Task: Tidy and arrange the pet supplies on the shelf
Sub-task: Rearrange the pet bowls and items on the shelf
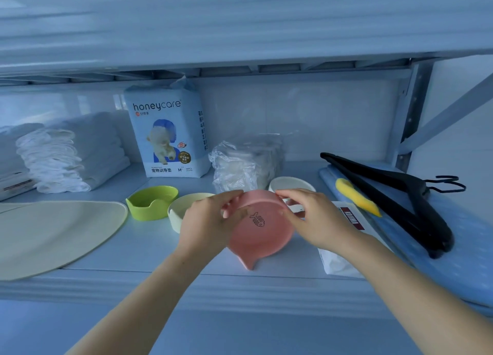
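I have the pink bowl [260,230] at centre frame, tilted up so its fish-bone drawing faces me, its lower edge on or just over the shelf [149,250]. My left hand [210,221] pinches its left rim, fingers curled over the top edge; my right hand [314,218] closes on the upper right rim. Just behind the left hand sits a cream bowl [181,210], and left of that a green bowl [152,202]. A white bowl [290,184] stands behind the pink one, beside a crumpled clear plastic bag [245,162]. The honeycare pad pack [168,133] stands upright further back. A beige mat [56,234] lies at lower left; black hangers [394,194] lie at right.
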### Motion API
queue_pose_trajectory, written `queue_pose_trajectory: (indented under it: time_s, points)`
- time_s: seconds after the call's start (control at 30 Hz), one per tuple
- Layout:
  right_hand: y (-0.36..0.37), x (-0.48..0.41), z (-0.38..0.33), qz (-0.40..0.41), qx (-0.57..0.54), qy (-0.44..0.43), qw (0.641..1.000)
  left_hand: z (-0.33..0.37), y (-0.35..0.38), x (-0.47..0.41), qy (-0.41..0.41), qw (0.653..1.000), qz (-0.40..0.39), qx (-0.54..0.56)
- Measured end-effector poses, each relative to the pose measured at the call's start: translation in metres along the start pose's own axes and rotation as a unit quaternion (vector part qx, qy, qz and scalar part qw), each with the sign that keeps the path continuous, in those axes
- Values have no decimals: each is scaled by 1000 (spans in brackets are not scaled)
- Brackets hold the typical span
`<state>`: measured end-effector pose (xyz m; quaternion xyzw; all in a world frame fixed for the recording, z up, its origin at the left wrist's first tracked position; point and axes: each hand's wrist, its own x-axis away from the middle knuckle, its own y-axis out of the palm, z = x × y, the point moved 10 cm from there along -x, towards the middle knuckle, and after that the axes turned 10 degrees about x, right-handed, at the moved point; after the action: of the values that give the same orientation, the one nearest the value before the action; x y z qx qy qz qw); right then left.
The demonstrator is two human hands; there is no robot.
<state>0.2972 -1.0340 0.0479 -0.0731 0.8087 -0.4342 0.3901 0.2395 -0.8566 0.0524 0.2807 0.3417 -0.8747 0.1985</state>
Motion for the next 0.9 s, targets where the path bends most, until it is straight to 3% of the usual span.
queue_pose_trajectory:
  time_s: [0.3, 0.57, 0.9]
  points:
    - [4, -19, -7, -11, -16, -19, 1000, -43, 14, -1, -138, 974, -45, 174]
    - [12, -5, -22, -26, 42, -78, 996, -68, 11, 4, -205, 960, -7, 191]
    - [61, 20, -45, -178, 67, -119, 975, -72, 15, 5, -185, 970, -27, 158]
